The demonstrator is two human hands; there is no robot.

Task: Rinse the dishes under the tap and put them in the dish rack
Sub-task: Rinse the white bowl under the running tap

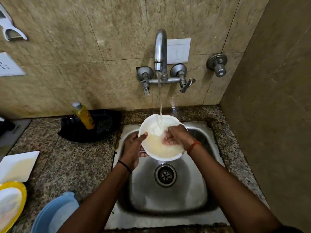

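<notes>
A white bowl (156,152) with yellowish water in it is held over the steel sink (193,187), under the running tap (160,51). My left hand (133,147) grips the bowl's left rim, thumb over the edge and fingers beneath. My right hand (176,136) is inside the bowl with its fingers curled in the water, rubbing the inner surface. The water stream lands in the bowl just left of my right hand.
A black dish rack (104,125) stands on the granite counter left of the sink, with a yellow soap bottle (84,116) in front of it. A white square plate (16,165), a yellow-rimmed plate (10,204) and a blue bowl (55,214) lie at the lower left.
</notes>
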